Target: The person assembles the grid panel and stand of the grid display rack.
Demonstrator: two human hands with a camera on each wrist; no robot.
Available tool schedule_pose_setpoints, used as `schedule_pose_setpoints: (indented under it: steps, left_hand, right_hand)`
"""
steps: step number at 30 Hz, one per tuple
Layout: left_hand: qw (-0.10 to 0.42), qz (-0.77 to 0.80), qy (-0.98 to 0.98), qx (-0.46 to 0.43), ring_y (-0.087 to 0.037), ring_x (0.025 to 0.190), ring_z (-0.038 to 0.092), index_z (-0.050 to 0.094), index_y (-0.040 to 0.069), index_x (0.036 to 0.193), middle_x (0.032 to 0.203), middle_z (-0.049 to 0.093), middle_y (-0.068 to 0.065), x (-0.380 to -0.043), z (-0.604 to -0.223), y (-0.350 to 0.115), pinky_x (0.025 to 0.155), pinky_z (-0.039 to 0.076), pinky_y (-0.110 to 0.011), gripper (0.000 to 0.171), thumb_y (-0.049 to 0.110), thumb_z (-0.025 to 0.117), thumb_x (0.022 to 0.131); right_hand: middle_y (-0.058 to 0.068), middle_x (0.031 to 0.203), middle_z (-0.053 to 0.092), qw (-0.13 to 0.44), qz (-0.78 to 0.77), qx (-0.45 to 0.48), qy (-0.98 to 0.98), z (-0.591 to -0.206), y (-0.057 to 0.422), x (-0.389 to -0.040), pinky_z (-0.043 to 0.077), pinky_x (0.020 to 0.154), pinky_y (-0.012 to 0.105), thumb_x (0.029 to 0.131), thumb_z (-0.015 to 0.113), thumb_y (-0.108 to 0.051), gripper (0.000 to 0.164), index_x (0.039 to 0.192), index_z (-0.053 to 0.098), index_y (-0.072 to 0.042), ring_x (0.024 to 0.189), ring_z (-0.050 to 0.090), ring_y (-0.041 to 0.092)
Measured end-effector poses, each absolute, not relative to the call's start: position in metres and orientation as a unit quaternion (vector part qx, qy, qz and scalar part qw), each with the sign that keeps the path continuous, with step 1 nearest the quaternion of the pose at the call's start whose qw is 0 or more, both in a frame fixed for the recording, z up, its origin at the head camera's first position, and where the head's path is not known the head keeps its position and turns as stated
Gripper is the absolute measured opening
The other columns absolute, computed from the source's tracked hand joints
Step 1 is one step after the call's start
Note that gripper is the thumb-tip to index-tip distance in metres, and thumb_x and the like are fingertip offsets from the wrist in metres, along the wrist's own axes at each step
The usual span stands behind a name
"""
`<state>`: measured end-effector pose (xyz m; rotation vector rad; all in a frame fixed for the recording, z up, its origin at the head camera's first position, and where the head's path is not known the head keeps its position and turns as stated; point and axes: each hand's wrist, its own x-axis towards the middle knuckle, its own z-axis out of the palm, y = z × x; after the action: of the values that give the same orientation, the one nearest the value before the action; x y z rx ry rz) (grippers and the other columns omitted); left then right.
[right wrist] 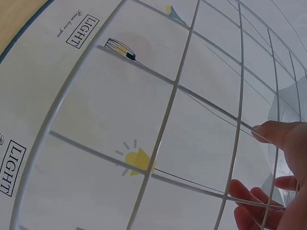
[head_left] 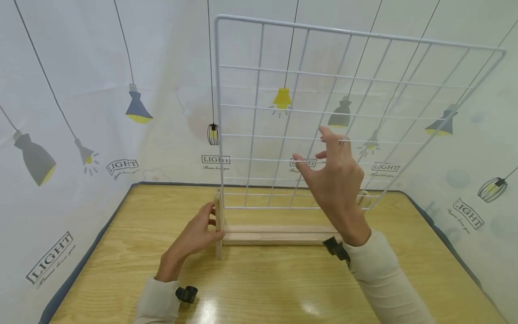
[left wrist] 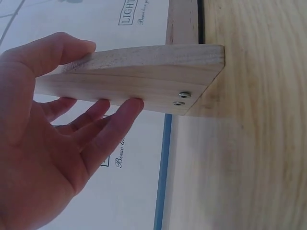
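On the table (head_left: 263,279) | left hand (head_left: 198,231) pinches end board (left wrist: 144,81) | right hand (head_left: 340,182) spread apart at wire grid (right wrist: 176,84) | grid might topple if poorly braced

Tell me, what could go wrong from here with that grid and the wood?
The grid could tip or slip: it reaches well above the right hand, so a loosened hold might let it swing.

The board could shift if knocked: in the head view, a lower corner of the grid shows close beside it.

The left hand, pinching that board near the corner, might get a fingertip nipped.
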<state>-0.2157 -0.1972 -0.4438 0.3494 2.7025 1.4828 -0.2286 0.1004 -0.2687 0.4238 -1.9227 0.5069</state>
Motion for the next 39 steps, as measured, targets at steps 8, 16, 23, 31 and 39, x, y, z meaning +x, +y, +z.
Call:
schedule_pose_setpoints:
  steps: [8, 16, 23, 31, 39]
  left_hand:
    - [0.022, 0.465, 0.877, 0.115, -0.036, 0.115, 0.060, 0.028, 0.003, 0.150, 0.129, 0.048, -0.017, -0.216, -0.441, -0.196, 0.078, 0.058, -0.039, 0.078, 0.010, 0.071, 0.085]
    - [0.026, 0.461, 0.880, 0.109, -0.036, 0.115, 0.059, 0.027, 0.001, 0.149, 0.128, 0.048, -0.017, -0.215, -0.437, -0.195, 0.079, 0.058, -0.039, 0.078, 0.009, 0.070, 0.084]
    - [0.036, 0.475, 0.872, 0.110, -0.037, 0.115, 0.059, 0.028, 0.001, 0.148, 0.127, 0.048, -0.018, -0.214, -0.437, -0.195, 0.080, 0.058, -0.039, 0.077, 0.007, 0.071, 0.085]
    - [0.043, 0.489, 0.865, 0.104, -0.036, 0.116, 0.057, 0.028, 0.005, 0.148, 0.129, 0.046, -0.018, -0.212, -0.440, -0.194, 0.079, 0.058, -0.040, 0.074, 0.005, 0.070, 0.087]
    - [0.039, 0.486, 0.866, 0.113, -0.037, 0.116, 0.057, 0.029, 0.004, 0.148, 0.128, 0.046, -0.018, -0.212, -0.439, -0.194, 0.078, 0.058, -0.040, 0.074, 0.006, 0.070, 0.086]
  right_hand:
    - [0.017, 0.114, 0.065, 0.530, 0.226, 0.181, -0.797, -0.262, 0.099, -0.229, 0.046, 0.043, 0.043, 0.079, 0.084, -0.032, 0.063, 0.129, 0.056, -0.006, 0.076, 0.072, 0.026]
    - [0.018, 0.110, 0.065, 0.539, 0.225, 0.181, -0.792, -0.256, 0.097, -0.230, 0.046, 0.043, 0.043, 0.080, 0.083, -0.032, 0.062, 0.128, 0.056, -0.006, 0.075, 0.072, 0.026]
    - [0.018, 0.109, 0.065, 0.542, 0.224, 0.184, -0.788, -0.252, 0.096, -0.231, 0.047, 0.044, 0.043, 0.080, 0.083, -0.032, 0.060, 0.127, 0.056, -0.006, 0.075, 0.072, 0.026]
    - [0.017, 0.109, 0.065, 0.549, 0.232, 0.188, -0.781, -0.249, 0.093, -0.232, 0.047, 0.045, 0.045, 0.079, 0.083, -0.031, 0.059, 0.125, 0.057, -0.007, 0.074, 0.072, 0.026]
    - [0.017, 0.109, 0.065, 0.550, 0.231, 0.192, -0.780, -0.248, 0.093, -0.235, 0.047, 0.044, 0.043, 0.079, 0.083, -0.029, 0.059, 0.126, 0.056, -0.006, 0.075, 0.072, 0.026]
